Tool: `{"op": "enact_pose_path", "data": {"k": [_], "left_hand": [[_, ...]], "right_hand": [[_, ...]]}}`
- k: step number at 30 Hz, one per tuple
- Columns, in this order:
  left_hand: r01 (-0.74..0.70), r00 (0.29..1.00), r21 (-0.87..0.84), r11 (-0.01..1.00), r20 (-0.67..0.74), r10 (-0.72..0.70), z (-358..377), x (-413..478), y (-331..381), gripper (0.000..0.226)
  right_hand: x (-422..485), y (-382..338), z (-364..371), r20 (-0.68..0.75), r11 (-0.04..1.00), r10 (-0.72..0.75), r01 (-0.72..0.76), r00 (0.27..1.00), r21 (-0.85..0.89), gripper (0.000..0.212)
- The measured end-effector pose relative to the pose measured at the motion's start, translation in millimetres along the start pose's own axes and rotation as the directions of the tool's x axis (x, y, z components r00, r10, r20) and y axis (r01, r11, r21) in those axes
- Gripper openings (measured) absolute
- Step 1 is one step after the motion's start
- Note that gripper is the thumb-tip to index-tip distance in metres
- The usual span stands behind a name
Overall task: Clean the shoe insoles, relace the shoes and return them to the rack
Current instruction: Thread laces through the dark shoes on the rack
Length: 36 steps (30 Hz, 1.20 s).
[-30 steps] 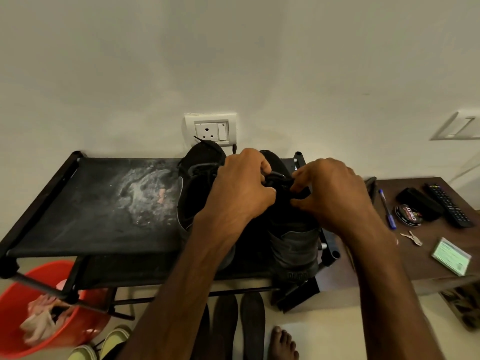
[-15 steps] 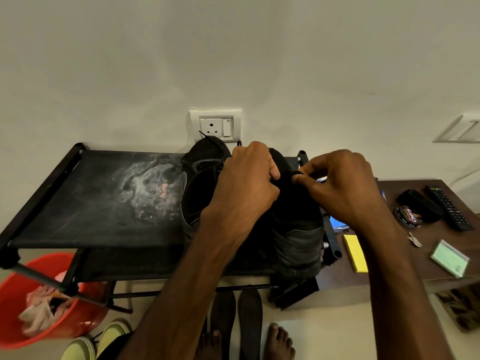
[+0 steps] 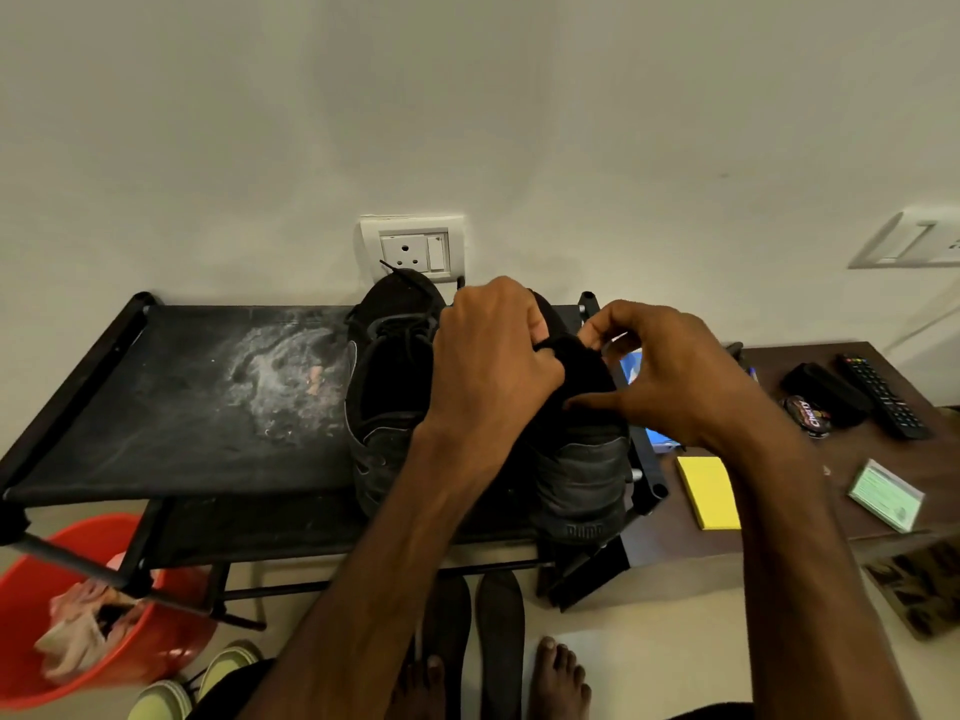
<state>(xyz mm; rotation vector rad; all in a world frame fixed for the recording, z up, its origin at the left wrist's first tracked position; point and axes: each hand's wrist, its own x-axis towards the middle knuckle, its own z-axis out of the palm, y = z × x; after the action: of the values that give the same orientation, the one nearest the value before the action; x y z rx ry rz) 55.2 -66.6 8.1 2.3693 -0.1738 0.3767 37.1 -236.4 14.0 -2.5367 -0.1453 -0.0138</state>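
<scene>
At six o'clock, nearest me, two insoles (image 3: 498, 636) lie on the floor beside bare feet (image 3: 561, 678). I judge they were left out so that the shoes stay open for lacing.

Just beyond, the rack (image 3: 182, 407) carries both shoes at its three o'clock end, heels toward me, which puts the tongues within easy reach. The left hand (image 3: 493, 366) is curled tight on the tongue of the shoe (image 3: 582, 459), apparently to steady it. The right hand (image 3: 675, 376) closes on the same shoe from three o'clock, thumb along the collar and fingertips bent onto the tongue's top.

It is all black on black, so I cannot tell whether a lace sits between those fingers, and the hands hide the eyelets.

The other shoe (image 3: 389, 387), just beside it at nine o'clock, shows lacing across its top. Its lace tip (image 3: 389, 266) pokes toward the socket (image 3: 413, 249) at twelve.
</scene>
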Motion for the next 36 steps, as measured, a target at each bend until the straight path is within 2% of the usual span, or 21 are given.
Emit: {"op": "enact_pose_path", "data": {"k": [3,9,15,22,25,27,30,32,34,36], "left_hand": [[-0.046,0.999,-0.028,0.999,-0.003,0.046,-1,1,-5,0.015],[-0.045,0.999,-0.089,0.995,0.012,0.046,-4,6,-14,0.016],[-0.073,0.995,-0.083,0.994,0.066,0.079,-5,5,-13,0.02],[-0.083,0.986,-0.088,0.993,0.138,0.095,-2,7,-15,0.022],[-0.08,0.988,-0.092,0.993,0.128,0.092,4,8,-17,0.021],[-0.076,0.991,-0.08,0.994,0.104,0.084,7,8,-18,0.022],[-0.09,0.991,-0.064,0.994,0.094,0.096,7,8,-21,0.022],[-0.104,0.989,-0.071,0.992,0.097,0.11,4,8,-22,0.02],[-0.106,0.988,-0.084,0.991,0.104,0.115,2,9,-22,0.018],[-0.107,0.988,-0.075,0.991,0.103,0.114,1,8,-19,0.016]], "right_hand": [[3,2,7,-0.049,0.999,-0.013,0.01,0.999,-0.05,0.045],[3,6,4,-0.228,0.992,-0.126,0.123,0.966,-0.027,0.023],[4,14,8,-0.17,0.992,-0.125,0.124,0.977,-0.017,0.019],[9,16,11,-0.181,0.993,-0.098,0.107,0.979,0.041,0.013],[8,18,12,-0.191,0.989,-0.045,0.071,0.98,0.129,0.013],[6,19,10,-0.203,0.99,-0.037,0.064,0.978,0.129,0.019],[5,17,7,-0.187,0.997,-0.083,0.08,0.979,-0.021,0.033],[6,13,10,-0.215,0.988,-0.14,0.123,0.966,-0.092,0.03],[8,11,14,-0.283,0.985,-0.166,0.173,0.945,-0.002,0.019],[9,11,15,-0.317,0.981,-0.165,0.187,0.934,0.042,0.018]]}}
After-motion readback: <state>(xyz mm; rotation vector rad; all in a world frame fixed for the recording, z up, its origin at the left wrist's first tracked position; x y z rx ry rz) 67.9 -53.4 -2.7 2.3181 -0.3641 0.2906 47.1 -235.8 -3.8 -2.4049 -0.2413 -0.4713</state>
